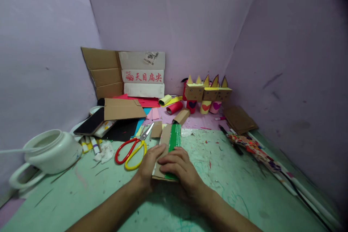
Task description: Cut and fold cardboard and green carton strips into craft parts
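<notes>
A folded strip of brown cardboard [166, 136] with a green printed band lies before me on the table. My left hand [151, 161] grips its left edge, thumb on top and the other fingers mostly hidden. Across the near part of the strip go the bent fingers of my right hand [181, 168], pressing on it and closed around its right edge. Just left of my left hand rest scissors [140, 141] with one red and one yellow handle, blades slightly apart. A small brown cardboard piece [156, 129] sits by their tips.
Behind stand cardboard figures [194, 92] on paper tubes with hearts. An opened box [143, 76] leans on the wall. At left are a white pot [53, 152], a phone [89, 121] and a cardboard sheet [123, 108]. Brown cardboard [240, 119] and a patterned bundle [254, 148] lie right.
</notes>
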